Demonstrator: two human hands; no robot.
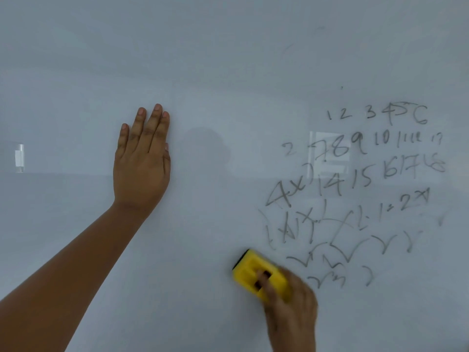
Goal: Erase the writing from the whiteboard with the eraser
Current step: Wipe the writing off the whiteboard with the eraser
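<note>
The whiteboard (203,72) fills the whole view. Grey handwriting (355,184), rows of numbers with ticks and crosses below them, covers its right half. My right hand (289,306) grips a yellow eraser (250,271) with a black pad, pressed to the board at the lower middle, just left of the lowest ticks. The eraser and hand are motion-blurred. My left hand (142,158) lies flat on the board at left centre, fingers together and pointing up, holding nothing.
Faint smudges of old marks (317,34) show near the top right. A bright window reflection (327,153) sits behind the numbers and a small one (19,157) at the far left edge.
</note>
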